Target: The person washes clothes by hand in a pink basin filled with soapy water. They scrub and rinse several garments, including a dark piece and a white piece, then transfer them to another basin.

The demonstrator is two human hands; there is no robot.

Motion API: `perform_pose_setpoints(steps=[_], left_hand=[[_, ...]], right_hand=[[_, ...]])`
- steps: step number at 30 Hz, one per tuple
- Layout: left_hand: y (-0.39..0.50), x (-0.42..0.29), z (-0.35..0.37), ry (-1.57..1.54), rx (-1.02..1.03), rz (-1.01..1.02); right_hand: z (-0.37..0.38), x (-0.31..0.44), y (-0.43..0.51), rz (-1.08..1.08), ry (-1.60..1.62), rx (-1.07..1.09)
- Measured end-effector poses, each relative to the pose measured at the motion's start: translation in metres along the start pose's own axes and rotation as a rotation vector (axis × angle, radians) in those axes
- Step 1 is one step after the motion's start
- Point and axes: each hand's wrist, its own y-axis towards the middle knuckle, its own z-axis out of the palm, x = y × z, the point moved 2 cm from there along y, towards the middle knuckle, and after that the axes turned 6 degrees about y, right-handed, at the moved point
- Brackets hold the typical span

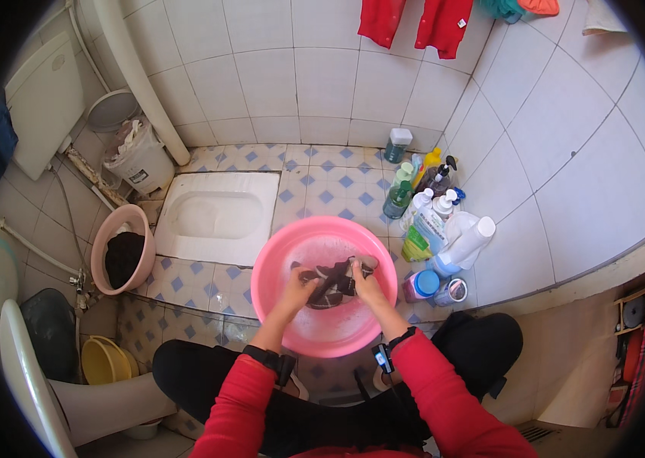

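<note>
A pink plastic basin [322,343] stands on the tiled floor before my knees, with sudsy water [322,329] in it. Over the water, a dark brown patterned cloth item [331,283] with paler patches stretches between my two hands; its exact kind is unclear. My left hand [298,289] grips its left end, thumb on top. At the other end, my right hand [365,280] pinches the fabric near a greyish part close to the basin's right wall. Part of the cloth hangs low towards the water.
Several bottles and pump dispensers [422,200] crowd the floor by the right wall, with a blue-lidded jar [426,282] near the basin. Left lie a squat toilet [216,217], a small basin of dark cloth [128,220], a waste bin [142,160] and a pedestal sink [30,378]. Red clothing [414,23] hangs above.
</note>
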Motion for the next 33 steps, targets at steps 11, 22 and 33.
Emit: perform_pose_setpoints(steps=[11, 22, 33], left_hand=[[-0.020, -0.057, -0.053, 0.815, 0.053, 0.263], [-0.018, -0.132, -0.077, -0.118, 0.054, 0.252], [0.023, -0.035, -0.051, 0.235, -0.141, 0.050]], right_hand=[[-0.041, 0.054, -0.026, -0.882, -0.388, -0.512], [-0.085, 0.132, -0.051, -0.573, 0.666, 0.137], [-0.013, 0.070, -0.024, -0.642, 0.041, 0.166]])
